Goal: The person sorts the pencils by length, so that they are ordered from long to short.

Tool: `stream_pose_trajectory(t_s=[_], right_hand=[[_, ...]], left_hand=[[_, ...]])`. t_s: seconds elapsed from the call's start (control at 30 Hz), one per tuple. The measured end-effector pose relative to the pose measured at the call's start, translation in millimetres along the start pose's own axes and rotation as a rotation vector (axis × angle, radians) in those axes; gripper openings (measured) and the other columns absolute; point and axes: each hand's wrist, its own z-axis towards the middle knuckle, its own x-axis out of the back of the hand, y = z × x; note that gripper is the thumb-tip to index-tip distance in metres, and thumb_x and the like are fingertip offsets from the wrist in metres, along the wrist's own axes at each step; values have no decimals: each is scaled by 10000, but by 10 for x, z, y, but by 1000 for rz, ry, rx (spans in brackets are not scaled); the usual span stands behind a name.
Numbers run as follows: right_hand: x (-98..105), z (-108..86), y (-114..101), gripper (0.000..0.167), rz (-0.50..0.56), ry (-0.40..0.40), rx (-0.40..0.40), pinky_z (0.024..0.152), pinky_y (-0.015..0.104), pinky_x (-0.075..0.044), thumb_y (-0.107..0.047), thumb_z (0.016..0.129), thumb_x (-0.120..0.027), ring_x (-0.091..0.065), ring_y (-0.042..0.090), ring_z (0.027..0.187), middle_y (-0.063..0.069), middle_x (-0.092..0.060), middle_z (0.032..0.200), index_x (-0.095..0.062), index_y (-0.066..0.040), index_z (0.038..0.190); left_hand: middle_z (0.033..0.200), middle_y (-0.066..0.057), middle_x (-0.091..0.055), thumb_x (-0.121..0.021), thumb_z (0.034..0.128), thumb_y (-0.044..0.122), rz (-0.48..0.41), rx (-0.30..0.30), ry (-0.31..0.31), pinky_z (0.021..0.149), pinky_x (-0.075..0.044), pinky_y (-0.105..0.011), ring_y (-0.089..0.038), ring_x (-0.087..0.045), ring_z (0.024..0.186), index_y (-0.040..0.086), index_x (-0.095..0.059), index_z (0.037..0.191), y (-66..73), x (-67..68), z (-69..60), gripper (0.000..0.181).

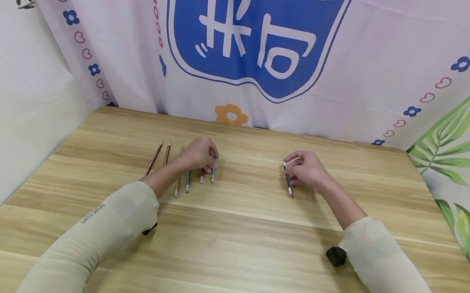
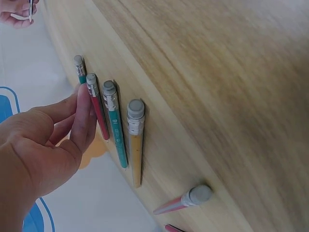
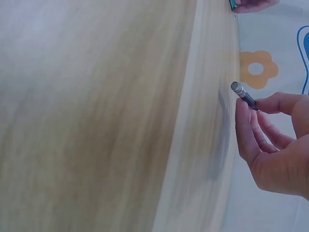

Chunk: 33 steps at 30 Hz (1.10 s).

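My left hand (image 1: pixel 201 153) pinches a teal pencil (image 2: pixel 80 68) at the right end of a row on the wooden table. Next to its fingers lie a red pencil (image 2: pixel 100 108), another teal pencil (image 2: pixel 116 129) and a yellow pencil (image 2: pixel 136 150), their grey erasers toward me. Two dark red pencils (image 1: pixel 154 158) lie at the row's left end, partly behind my forearm. My right hand (image 1: pixel 306 168) holds a dark blue pencil (image 1: pixel 288 183) between thumb and fingers, apart from the row. In the right wrist view, its eraser end sticks out past the fingertips and seems raised off the table.
The wooden table (image 1: pixel 225 249) spreads in front of me, its far edge against a printed curtain (image 1: pixel 372 84) with a blue sign. White cloth (image 1: pixel 18 97) hangs at the left, and leaf-patterned cloth (image 1: pixel 452 144) at the right.
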Motion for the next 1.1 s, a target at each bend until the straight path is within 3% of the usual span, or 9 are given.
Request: stream_pose_trajectory(t_s=[1.1], right_hand=[[-279, 107, -128, 358, 78, -53, 14, 634, 257, -641, 92, 924, -585, -608, 167, 727, 110, -590, 962, -544, 89, 1280]], left_hand=[[957, -219, -633, -701, 898, -160, 14, -5, 1, 644, -661, -275, -189, -712, 641, -151, -667, 1160, 17, -1, -20, 264]])
